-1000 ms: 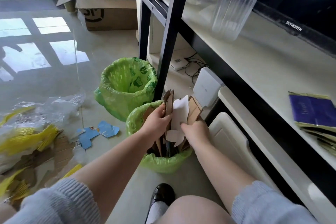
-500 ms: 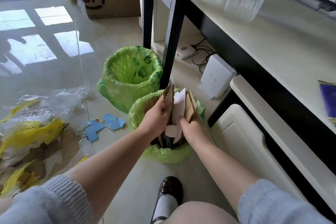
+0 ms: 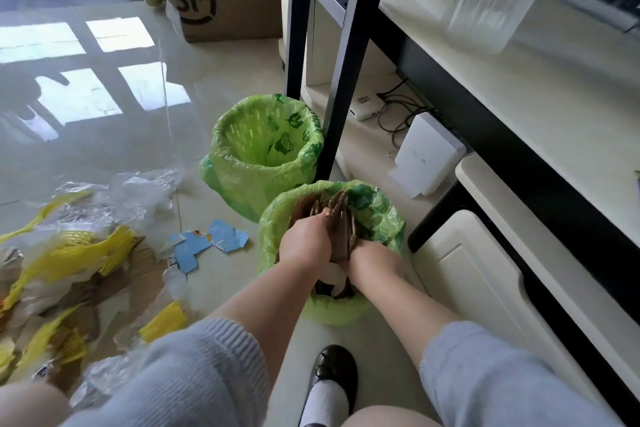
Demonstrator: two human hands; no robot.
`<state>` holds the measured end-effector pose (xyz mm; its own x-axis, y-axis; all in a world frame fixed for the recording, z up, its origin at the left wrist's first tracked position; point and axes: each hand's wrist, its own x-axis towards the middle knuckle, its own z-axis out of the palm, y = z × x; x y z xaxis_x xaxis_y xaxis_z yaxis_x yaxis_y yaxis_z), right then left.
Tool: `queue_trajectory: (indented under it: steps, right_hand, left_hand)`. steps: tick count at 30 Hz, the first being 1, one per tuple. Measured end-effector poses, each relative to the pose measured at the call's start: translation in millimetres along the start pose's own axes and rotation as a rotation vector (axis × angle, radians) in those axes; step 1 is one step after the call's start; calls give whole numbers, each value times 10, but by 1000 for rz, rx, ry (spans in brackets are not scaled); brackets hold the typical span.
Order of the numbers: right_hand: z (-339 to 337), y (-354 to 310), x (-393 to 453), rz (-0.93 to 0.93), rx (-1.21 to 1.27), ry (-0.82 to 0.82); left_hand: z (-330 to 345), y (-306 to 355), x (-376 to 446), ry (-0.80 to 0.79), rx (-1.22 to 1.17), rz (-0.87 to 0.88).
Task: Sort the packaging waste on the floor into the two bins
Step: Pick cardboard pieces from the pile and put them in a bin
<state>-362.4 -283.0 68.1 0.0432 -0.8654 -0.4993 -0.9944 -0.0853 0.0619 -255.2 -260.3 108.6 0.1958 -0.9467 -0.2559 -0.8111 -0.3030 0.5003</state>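
Hands both inside near bin: left hand and right hand each have fingers curled in a grip on cardboard stack, pressed between them, standing upright in the green liner. Far bin sits just behind, touching. Blue card scraps on floor to the left; further left, plastic film and yellow packaging pile.

Cardboard now deeper in bin
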Motion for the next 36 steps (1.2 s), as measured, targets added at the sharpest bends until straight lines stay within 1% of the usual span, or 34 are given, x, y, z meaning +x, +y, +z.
queue_trajectory:
  steps: [3,7,10,12,14,17,18,20,22,25,27,29,31,34,36]
  right_hand:
    - [-48,30,8,-7,132,24]
    - [-218,138,-190,-33,373,-4]
    - [-376,243,-371,-34,542,14]
    - [-500,281,-508,-17,549,49]
    - [-630,281,-686,-63,560,167]
    - [-785,200,-943,-242,645,462]
    - [-830,134,-1027,-301,670,525]
    - [-899,-66,-1176,-409,688,572]
    - [-930,-335,-1304,-493,652,565]
    - [-887,-780,-1452,-613,584,507]
    - [-784,-1079,-1446,-702,568,451]
    - [-632,-1332,-1369,-747,540,366]
    - [-453,-1586,-1219,-744,500,270]
    - [-206,-1930,-901,-649,436,100]
    - [-62,-2103,-654,-574,391,32]
  left_hand:
    - [-27,1,-12,-8,-121,21]
    - [-87,-31,-108,-51,-366,-8]
    - [-115,-41,-210,-65,-378,41]
    - [-169,-40,-299,-18,-409,65]
    - [-278,-40,-412,7,-467,65]
    - [-481,-116,-589,0,-522,9]
    - [-550,-181,-647,10,-533,-6]
    - [-698,-347,-776,38,-572,-37]
    - [-833,-575,-897,77,-621,-87]
    - [-1017,-1021,-1058,153,-652,-162]
    - [-1108,-1416,-1126,211,-649,-247]
    - [-1160,-1842,-1198,255,-643,-341]
    - [-1163,-2293,-1270,273,-629,-434]
    - [-1113,-2868,-1307,284,-611,-555]
    - [-1046,-3142,-1269,291,-627,-614]
